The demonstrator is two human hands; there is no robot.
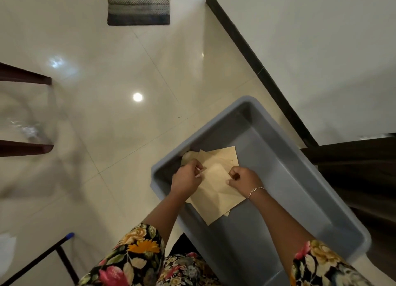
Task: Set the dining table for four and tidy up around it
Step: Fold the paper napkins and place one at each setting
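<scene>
A pale tiled floor [102, 118] fills the scene, with a striped rug [138, 9] far off and a grey plastic tub [293, 187] lying near and to the right beside the dark skirting. A loose stack of beige napkins [216, 178] lies in the tub's left part. The left hand [188, 176] pinches their left edge with curled fingers, while the right hand [244, 178], a bracelet [256, 190] on its wrist, curls its fingers and thumb onto the right side of the top napkin.
</scene>
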